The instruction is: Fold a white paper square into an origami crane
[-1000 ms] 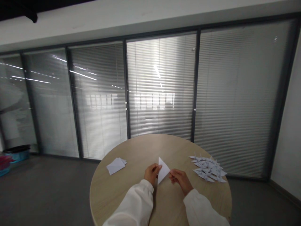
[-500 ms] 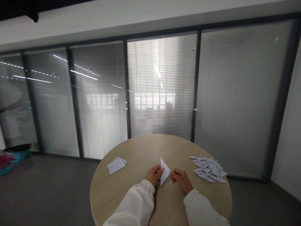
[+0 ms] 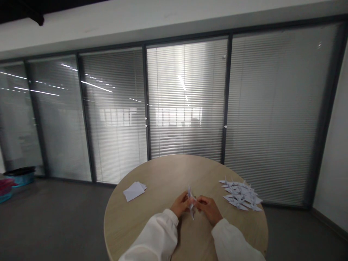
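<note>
A folded piece of white paper (image 3: pixel 190 192) is held edge-on between my two hands, above the near middle of the round table (image 3: pixel 168 170). My left hand (image 3: pixel 181 204) pinches it from the left. From the right, my right hand (image 3: pixel 208 207) has its fingers closed on the same paper, and the fingertips of both hands nearly meet. The paper's pointed ends stick out above and below the fingers; its middle is hidden by them. To the right lies a pile of folded paper cranes (image 3: pixel 240 195). Flat sheets of white paper (image 3: pixel 134 191) lie on the left.
Glass partitions with blinds (image 3: pixel 187 98) stand right behind the table. On the floor at far left are a blue basin with a black rim (image 3: pixel 21 177) and a red-and-blue item (image 3: pixel 5 188).
The paper has turned from showing a broad triangular face to a narrow edge-on view. My left hand has shifted right, closer to my right hand.
</note>
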`<action>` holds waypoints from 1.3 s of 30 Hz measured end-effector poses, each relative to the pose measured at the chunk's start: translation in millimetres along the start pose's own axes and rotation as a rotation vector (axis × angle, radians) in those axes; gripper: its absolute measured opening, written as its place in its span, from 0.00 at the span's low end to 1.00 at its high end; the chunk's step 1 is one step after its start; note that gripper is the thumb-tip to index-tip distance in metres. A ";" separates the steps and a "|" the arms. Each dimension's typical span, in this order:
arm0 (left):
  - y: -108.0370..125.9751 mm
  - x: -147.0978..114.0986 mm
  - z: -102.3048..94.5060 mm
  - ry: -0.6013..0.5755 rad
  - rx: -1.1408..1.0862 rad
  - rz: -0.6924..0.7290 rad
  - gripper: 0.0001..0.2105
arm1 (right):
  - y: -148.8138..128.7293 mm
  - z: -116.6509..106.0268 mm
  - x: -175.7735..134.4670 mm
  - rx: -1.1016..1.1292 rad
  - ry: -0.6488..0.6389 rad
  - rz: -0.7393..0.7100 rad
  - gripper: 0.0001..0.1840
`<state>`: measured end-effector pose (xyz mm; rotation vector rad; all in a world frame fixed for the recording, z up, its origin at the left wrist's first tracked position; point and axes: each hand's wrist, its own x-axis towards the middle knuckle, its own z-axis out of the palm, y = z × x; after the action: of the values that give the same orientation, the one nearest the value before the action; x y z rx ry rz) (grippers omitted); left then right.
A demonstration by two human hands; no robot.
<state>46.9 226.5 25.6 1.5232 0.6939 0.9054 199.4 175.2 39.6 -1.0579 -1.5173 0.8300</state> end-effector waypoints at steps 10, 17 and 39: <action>3.1 2.7 -4.5 0.221 -0.061 0.040 0.22 | 15.6 -2.1 3.3 0.083 0.060 0.032 0.15; 2.2 2.1 -8.5 0.312 -0.077 -0.044 0.22 | 33.0 -2.9 6.8 -0.014 0.190 0.046 0.14; -0.9 -0.2 -9.0 0.201 -0.261 -0.069 0.22 | 23.8 0.5 0.0 -0.409 0.151 -0.445 0.07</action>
<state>39.2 231.2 24.9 1.1812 0.7364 1.0625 203.6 183.9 17.8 -0.9873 -1.7424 0.1290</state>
